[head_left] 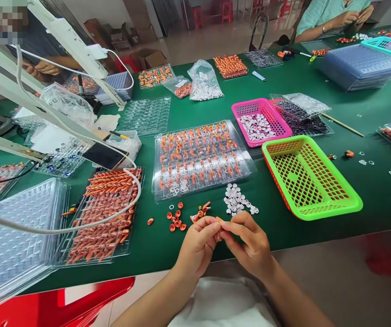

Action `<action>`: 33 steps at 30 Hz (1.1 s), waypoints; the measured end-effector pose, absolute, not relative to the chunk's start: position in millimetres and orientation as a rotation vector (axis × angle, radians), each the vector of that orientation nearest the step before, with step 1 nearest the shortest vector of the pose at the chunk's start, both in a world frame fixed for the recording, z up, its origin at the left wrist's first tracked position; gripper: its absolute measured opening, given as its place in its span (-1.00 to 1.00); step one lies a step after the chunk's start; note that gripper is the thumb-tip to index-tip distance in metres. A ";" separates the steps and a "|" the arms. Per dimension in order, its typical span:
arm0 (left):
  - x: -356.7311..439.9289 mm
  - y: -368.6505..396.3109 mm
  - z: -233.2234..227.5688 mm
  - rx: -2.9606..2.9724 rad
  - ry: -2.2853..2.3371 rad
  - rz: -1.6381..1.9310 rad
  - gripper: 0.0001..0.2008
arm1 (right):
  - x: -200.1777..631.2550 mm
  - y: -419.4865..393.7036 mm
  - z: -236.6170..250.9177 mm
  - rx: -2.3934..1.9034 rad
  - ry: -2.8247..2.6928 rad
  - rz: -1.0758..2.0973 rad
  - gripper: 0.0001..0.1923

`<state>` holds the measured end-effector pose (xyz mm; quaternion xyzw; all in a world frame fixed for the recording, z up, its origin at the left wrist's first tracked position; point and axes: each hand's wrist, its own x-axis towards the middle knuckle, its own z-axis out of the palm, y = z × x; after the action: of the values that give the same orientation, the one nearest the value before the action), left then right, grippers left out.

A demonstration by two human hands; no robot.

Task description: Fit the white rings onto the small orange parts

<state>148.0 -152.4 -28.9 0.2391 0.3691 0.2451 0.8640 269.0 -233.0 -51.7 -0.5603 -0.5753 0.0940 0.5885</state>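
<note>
Two hands meet at the near table edge: our left hand [197,245] and right hand [249,243] both pinch one small orange part [219,220] between fingertips. We should hold it steady and press gently. Just past lie loose orange rings [175,220], white discs [236,200], then the clear tray [200,156].

One head-worn view — looking forward and down, close over the green table [368,200].
</note>
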 end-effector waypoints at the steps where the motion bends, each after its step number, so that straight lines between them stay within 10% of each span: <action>1: 148.2 -152.6 -29.0 0.483 0.774 0.510 -0.84 | 268.2 -232.7 -52.5 -1.311 -1.327 0.219 -0.61; 33: 142.3 -158.3 -20.1 0.547 0.794 0.369 -0.86 | 285.6 -240.1 -55.4 -1.410 -1.729 0.072 -0.62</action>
<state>142.3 -158.3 -20.1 0.2614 0.3794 0.1762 0.8698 285.6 -240.1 -55.4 -0.5675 -0.6959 0.0288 0.4390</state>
